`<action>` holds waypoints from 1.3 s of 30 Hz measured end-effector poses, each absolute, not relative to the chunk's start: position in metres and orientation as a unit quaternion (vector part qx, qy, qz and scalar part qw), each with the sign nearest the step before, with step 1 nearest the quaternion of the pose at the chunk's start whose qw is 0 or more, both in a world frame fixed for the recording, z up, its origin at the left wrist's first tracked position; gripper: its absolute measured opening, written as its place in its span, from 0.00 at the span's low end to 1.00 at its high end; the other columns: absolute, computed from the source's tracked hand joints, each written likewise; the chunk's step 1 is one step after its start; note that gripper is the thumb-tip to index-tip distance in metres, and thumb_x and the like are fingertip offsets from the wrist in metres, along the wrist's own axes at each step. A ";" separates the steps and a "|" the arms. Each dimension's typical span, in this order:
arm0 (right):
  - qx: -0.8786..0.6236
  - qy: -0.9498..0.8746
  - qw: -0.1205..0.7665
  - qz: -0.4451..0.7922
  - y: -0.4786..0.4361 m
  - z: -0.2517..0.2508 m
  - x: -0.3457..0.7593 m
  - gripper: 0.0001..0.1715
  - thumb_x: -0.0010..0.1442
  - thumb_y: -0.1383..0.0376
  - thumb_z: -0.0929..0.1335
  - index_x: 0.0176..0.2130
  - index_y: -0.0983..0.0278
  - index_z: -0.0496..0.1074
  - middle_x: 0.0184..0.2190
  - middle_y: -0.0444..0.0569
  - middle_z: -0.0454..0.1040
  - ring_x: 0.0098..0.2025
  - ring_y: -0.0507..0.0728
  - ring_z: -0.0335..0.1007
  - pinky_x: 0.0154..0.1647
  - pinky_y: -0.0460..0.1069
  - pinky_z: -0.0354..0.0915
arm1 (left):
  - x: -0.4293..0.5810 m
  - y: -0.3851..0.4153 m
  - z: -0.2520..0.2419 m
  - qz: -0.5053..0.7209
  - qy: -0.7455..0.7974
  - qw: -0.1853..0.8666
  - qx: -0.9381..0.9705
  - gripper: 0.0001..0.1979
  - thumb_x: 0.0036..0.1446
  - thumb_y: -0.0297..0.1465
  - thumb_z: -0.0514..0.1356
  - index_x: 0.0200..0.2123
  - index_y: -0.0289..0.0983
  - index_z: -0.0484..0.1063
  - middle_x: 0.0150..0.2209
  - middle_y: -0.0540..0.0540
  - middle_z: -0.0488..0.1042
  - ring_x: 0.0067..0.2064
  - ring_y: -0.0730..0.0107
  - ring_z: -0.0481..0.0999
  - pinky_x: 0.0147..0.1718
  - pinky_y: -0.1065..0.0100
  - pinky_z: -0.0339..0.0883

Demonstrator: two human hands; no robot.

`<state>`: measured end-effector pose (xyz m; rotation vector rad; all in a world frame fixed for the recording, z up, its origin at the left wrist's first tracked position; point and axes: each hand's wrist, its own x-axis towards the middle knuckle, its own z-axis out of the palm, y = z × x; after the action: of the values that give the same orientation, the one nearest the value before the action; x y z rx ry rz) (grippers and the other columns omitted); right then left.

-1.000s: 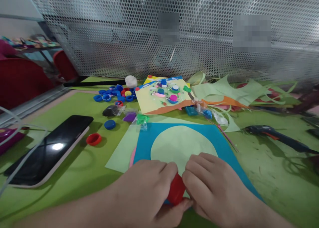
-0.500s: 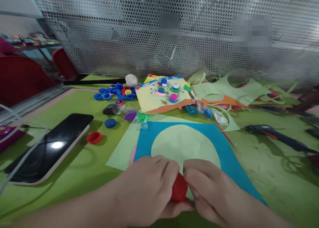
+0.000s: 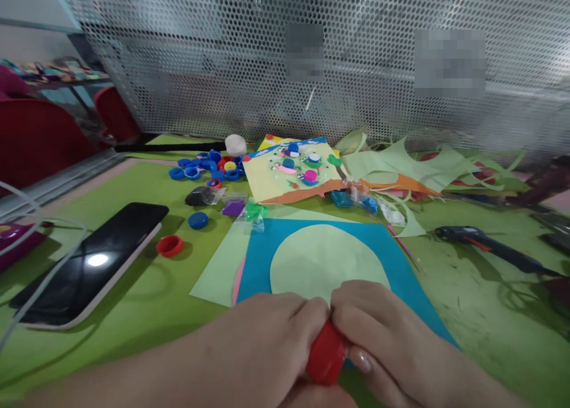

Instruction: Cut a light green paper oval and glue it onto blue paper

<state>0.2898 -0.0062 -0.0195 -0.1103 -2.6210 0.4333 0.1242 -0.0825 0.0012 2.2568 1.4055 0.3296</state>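
Observation:
My left hand (image 3: 280,337) is closed around a smooth red piece (image 3: 327,356) that looks like a plastic bottle cap. From the other side, the fingers of my right hand (image 3: 378,331) press against the same cap. Both hands meet over the near edge of a blue sheet (image 3: 262,247), which bears a large pale green paper circle (image 3: 327,259). Part of the cap is hidden by my fingers. To the left lie a loose red cap (image 3: 170,246) and a blue cap (image 3: 198,220).
A phone (image 3: 98,259) and a white cable lie at left. Farther back are a pile of blue caps (image 3: 207,163), bagged clay (image 3: 233,207) and a decorated picture (image 3: 285,173). Paper scraps (image 3: 414,167) and a glue gun (image 3: 490,247) are at right. A perforated metal panel (image 3: 214,69) stands behind.
Both hands have shifted slightly down and closer together, and the red cap has turned and moved a little right with them. Things on the table stay put.

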 end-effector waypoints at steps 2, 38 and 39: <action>-0.034 -0.961 0.238 0.134 -0.006 -0.019 0.289 0.33 0.68 0.62 0.44 0.20 0.63 0.60 0.16 0.44 0.62 0.20 0.51 0.52 0.20 0.48 0.51 | 0.125 -0.082 0.000 0.108 0.509 0.243 0.819 0.34 0.54 0.54 0.28 0.27 0.39 0.63 0.26 0.46 0.74 0.25 0.65 0.73 0.22 0.67 0.63; 0.021 -0.958 0.221 0.183 -0.006 -0.019 0.293 0.31 0.68 0.62 0.45 0.20 0.62 0.57 0.17 0.42 0.59 0.20 0.51 0.48 0.20 0.47 0.48 | 0.123 -0.081 0.016 0.006 0.485 0.418 0.768 0.04 0.55 0.33 0.54 0.33 0.40 0.65 0.36 0.47 0.74 0.35 0.63 0.74 0.33 0.67 0.65; 0.020 -0.962 0.206 0.178 -0.006 -0.019 0.294 0.30 0.68 0.62 0.45 0.20 0.62 0.57 0.17 0.42 0.60 0.20 0.51 0.48 0.20 0.47 0.48 | 0.122 -0.081 0.016 0.005 0.487 0.409 0.772 0.06 0.56 0.36 0.53 0.33 0.40 0.64 0.36 0.47 0.74 0.35 0.62 0.74 0.33 0.67 0.65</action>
<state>0.2939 -0.0058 -0.0186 0.0546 -2.6798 0.4969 0.1221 -0.0814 0.0157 1.9448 1.2260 0.0122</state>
